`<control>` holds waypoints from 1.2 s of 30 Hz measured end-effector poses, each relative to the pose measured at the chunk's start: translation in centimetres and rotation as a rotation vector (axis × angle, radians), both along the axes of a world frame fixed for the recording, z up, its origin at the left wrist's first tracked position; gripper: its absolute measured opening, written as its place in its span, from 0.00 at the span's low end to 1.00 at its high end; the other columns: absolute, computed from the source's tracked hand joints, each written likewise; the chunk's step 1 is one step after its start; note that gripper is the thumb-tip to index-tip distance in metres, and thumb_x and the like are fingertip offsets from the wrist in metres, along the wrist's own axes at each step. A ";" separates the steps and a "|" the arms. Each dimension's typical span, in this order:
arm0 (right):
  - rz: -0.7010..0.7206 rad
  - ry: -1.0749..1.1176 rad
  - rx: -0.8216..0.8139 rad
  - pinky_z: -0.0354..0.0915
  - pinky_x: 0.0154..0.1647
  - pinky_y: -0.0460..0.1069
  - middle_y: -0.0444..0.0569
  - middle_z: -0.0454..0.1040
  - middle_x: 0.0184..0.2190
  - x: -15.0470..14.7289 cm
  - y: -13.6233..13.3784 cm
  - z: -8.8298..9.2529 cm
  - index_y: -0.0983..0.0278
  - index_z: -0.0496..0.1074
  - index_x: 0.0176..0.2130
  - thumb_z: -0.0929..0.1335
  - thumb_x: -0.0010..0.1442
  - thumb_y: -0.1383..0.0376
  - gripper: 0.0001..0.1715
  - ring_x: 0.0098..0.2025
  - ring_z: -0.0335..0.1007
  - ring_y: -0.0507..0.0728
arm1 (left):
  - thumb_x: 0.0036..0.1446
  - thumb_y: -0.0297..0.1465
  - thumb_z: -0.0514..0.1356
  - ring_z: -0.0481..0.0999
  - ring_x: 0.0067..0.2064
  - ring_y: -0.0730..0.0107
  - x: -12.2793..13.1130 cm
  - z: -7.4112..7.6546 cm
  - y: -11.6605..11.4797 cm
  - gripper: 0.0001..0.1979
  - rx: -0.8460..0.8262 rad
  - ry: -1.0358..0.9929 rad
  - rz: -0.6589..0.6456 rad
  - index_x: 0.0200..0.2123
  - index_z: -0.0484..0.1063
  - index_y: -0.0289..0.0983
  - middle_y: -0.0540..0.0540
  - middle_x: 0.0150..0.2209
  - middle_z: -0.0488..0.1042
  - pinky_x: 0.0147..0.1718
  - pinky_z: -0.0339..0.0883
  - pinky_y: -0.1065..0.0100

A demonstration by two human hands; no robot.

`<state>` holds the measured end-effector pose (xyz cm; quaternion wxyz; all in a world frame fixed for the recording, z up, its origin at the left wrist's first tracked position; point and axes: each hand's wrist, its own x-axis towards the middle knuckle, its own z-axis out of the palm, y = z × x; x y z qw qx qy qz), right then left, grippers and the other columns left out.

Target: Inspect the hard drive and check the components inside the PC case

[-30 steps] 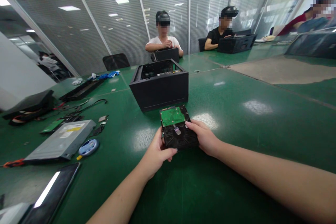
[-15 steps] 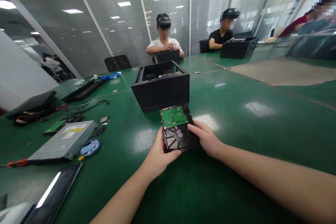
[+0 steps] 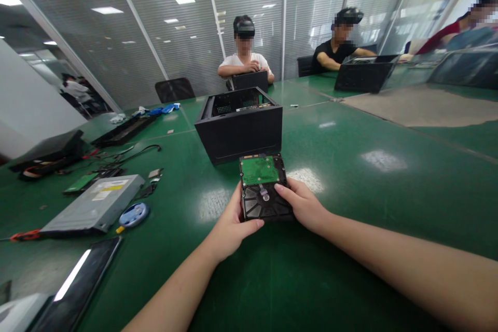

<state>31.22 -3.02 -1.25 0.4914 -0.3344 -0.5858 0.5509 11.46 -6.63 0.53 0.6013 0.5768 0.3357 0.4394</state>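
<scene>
A silver optical drive (image 3: 97, 207) lies on the desk (image 3: 350, 187) at left. The left hand (image 3: 227, 233) clasps the hard drive (image 3: 263, 187) by its left side, thumb at the near corner. Held between the 2 hands, nearer than the black case (image 3: 243, 137), it looks stiff and fairly heavy; its bare green board (image 3: 257, 168) seems fragile, so the side edges suit gripping. The right hand (image 3: 305, 203) pinches its right edge, thumb on top.

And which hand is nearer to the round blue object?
Left: the left hand holds the hard drive on the side toward the round blue object; the right hand grips the drive's opposite side.
</scene>
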 end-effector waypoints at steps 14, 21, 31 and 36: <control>-0.038 -0.045 -0.011 0.66 0.46 0.52 0.49 0.78 0.39 0.0 0.1 0.1 0.67 0.74 0.44 0.66 0.62 0.54 0.20 0.42 0.73 0.58 | 0.47 0.20 0.64 0.71 0.54 0.62 -0.5 0.3 0.0 0.55 -0.105 -0.009 -0.053 0.71 0.36 0.49 0.44 0.64 0.63 0.50 0.64 0.66; -0.022 -0.013 -0.018 0.67 0.46 0.52 0.48 0.79 0.38 0.1 0.1 0.2 0.66 0.74 0.44 0.66 0.63 0.55 0.19 0.42 0.73 0.58 | 0.47 0.20 0.64 0.69 0.56 0.61 -0.8 -0.1 0.2 0.56 -0.067 -0.048 -0.096 0.71 0.34 0.49 0.45 0.65 0.62 0.49 0.63 0.68; -0.017 0.036 -0.067 0.67 0.45 0.52 0.48 0.79 0.37 0.0 0.0 0.3 0.66 0.74 0.44 0.67 0.62 0.53 0.20 0.41 0.74 0.58 | 0.42 0.20 0.64 0.70 0.34 0.72 -1.3 -0.1 0.2 0.60 -0.148 -0.057 -0.151 0.70 0.33 0.53 0.46 0.53 0.72 0.30 0.60 0.71; -0.018 0.035 -0.089 0.67 0.46 0.53 0.48 0.79 0.38 0.0 0.0 0.4 0.65 0.75 0.44 0.68 0.61 0.52 0.21 0.41 0.74 0.59 | 0.40 0.20 0.63 0.69 0.30 0.73 -1.4 0.1 0.1 0.61 -0.165 -0.047 -0.146 0.70 0.31 0.54 0.47 0.47 0.74 0.27 0.60 0.71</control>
